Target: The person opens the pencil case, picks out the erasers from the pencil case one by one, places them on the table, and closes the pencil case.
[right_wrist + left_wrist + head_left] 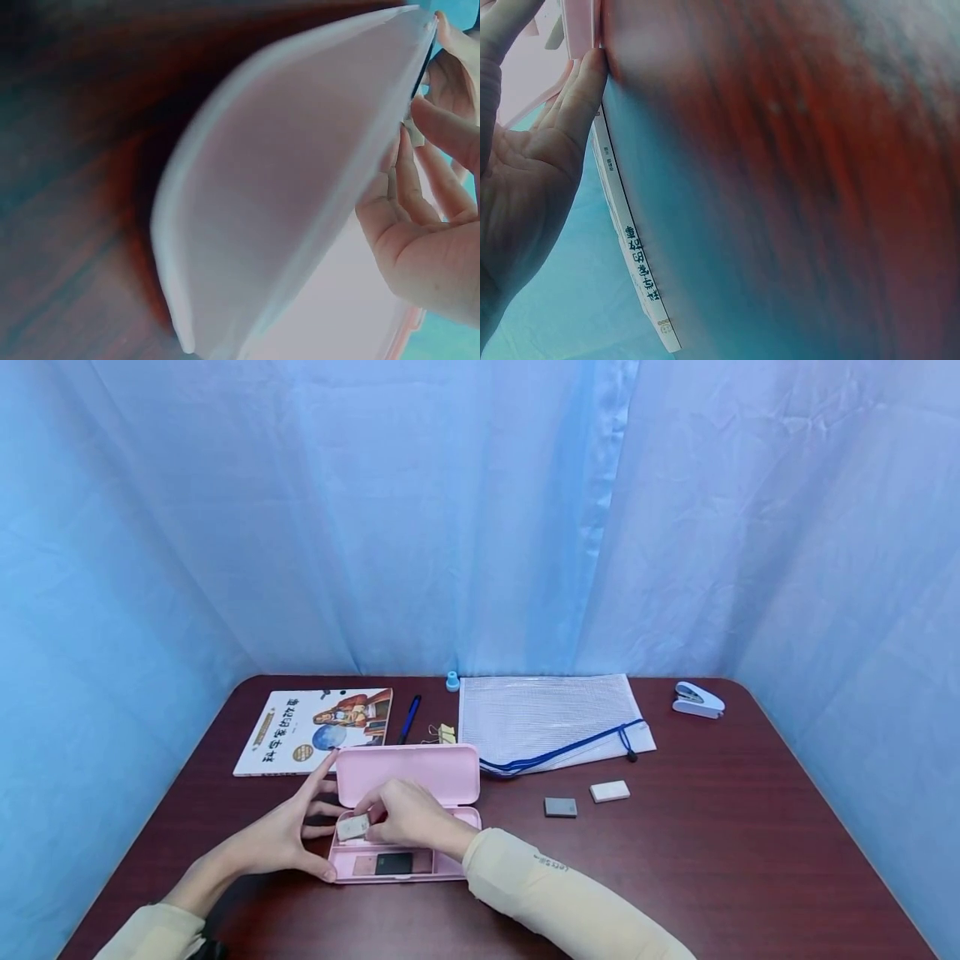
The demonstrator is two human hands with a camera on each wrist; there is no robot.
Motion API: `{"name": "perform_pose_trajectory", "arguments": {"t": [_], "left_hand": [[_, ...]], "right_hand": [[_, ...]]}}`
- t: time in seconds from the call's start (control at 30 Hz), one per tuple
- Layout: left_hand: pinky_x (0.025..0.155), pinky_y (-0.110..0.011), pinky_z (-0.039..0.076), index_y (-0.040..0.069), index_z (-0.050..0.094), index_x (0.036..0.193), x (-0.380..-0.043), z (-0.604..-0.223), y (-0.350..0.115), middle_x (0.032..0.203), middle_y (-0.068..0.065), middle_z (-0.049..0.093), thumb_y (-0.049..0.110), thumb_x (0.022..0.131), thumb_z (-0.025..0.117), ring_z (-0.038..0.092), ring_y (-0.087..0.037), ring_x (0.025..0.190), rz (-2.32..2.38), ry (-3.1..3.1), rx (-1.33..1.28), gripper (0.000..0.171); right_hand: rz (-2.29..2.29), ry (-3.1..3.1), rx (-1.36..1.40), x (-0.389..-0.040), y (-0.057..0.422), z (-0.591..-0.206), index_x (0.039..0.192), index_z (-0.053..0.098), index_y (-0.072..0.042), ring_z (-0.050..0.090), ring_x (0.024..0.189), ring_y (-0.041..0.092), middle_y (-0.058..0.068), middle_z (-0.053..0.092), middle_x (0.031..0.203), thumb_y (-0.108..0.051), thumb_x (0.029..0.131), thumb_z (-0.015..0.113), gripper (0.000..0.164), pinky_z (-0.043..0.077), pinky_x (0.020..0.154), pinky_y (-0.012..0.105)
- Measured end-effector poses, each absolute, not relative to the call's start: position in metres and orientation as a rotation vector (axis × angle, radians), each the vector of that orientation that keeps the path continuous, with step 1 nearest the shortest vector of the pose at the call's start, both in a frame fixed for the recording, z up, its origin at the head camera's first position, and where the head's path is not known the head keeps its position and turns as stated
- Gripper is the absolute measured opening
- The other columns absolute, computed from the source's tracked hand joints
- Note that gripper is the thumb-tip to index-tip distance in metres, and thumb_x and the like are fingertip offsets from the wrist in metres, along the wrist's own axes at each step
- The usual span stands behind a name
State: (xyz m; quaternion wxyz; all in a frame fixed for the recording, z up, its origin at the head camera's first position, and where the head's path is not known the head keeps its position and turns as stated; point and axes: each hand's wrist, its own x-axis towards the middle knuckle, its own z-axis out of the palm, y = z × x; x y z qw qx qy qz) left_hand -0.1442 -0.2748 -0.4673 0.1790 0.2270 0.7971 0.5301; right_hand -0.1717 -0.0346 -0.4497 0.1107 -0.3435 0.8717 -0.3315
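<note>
A pink pencil case [408, 774] lies with its lid raised at the near left of the table. My right hand [408, 814] reaches over its tray and pinches a whitish eraser [352, 827] at the left end of the back compartment. My left hand [281, 839] is spread along the case's left side, thumb at the front corner and index finger up by the lid. A dark eraser [393, 863] sits in the front compartment between pinkish pieces. In the right wrist view the case wall [255, 165] fills the middle, with my right fingers [409, 180] behind it.
Behind the case are a picture book [315, 731], a blue pen [409, 719] and yellow binder clips [446, 734]. A mesh zip pouch [547, 718] has a small blue object [452, 682] beside it. Grey [561, 807] and white [610, 791] erasers lie right; a stapler [698, 700] stands far right.
</note>
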Motion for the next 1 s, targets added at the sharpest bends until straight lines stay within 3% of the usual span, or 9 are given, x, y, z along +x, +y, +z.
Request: {"name": "perform_pose_trajectory", "arguments": {"t": [0.4,0.73,1.0], "left_hand": [[0.094,-0.037,0.057,0.032,-0.012,0.162,-0.144,-0.467,-0.275,0.146,-0.022,0.029,0.008,0.069,0.095,0.055,-0.039,0.124,1.487,2.265,0.649,0.144],[0.094,-0.038,0.057,0.036,-0.011,0.162,-0.147,-0.469,-0.274,0.145,-0.023,0.029,0.008,0.069,0.095,0.055,-0.038,0.124,1.493,2.263,0.655,0.144],[0.094,-0.037,0.057,0.042,-0.01,0.16,-0.145,-0.467,-0.276,0.145,-0.025,0.028,0.009,0.069,0.095,0.051,-0.045,0.127,1.494,2.256,0.637,0.143]], "right_hand": [[-1.075,2.486,-0.98,-0.172,-0.035,-0.448,0.107,0.081,-0.013,0.057,0.07,-0.007,-0.01,0.073,0.079,-0.009,0.082,0.083,0.025,0.046,0.068,0.01],[-1.299,2.339,-0.844,-0.177,-0.034,-0.453,0.102,0.08,-0.007,0.059,0.062,-0.003,-0.007,0.073,0.078,-0.005,0.083,0.082,0.02,0.051,0.059,0.015],[-1.439,2.243,-0.694,-0.179,-0.018,-0.452,0.105,0.081,-0.01,0.068,0.072,0.002,-0.004,0.076,0.086,-0.009,0.084,0.082,0.021,0.056,0.068,0.018]]}}
